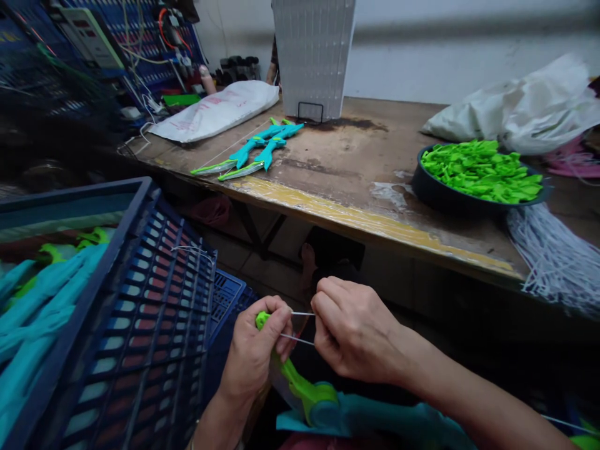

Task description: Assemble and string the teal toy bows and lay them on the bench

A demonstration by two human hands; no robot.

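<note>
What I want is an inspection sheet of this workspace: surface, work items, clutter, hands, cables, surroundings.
Surface: brown table, dark stain near the grey bin, worn yellow front edge.
Work items: green-and-turquoise piece and taut white cord, both in hand; two similar pieces on the table.
Clutter: black bowl of green parts, white string bundle hanging over the edge, white sack at left, pale bag at right.
Hands: left hand grips the piece's green tip; right hand closed on the cord.
Cables: orange cable and pale wires, far left.
Surroundings: blue crate of turquoise pieces, left; pale wall behind.
</note>
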